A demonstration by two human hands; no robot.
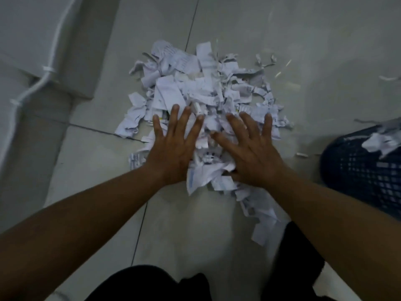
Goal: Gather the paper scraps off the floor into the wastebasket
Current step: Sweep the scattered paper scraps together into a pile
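A heap of torn white paper scraps (204, 88) lies on the pale tiled floor in the middle of the head view. My left hand (173, 146) rests flat on the near left part of the heap, fingers spread and straight. My right hand (251, 148) lies flat on the near right part, fingers spread too. More scraps trail toward me beneath my right forearm. The dark mesh wastebasket (355, 170) stands at the right edge, with a few scraps (382, 142) on its rim.
A grey wall base or step (54, 51) with a white cable (54, 55) clipped along it fills the left side. A few stray slivers (388, 78) lie on the floor at the far right. My dark-clothed knees (152, 283) are at the bottom.
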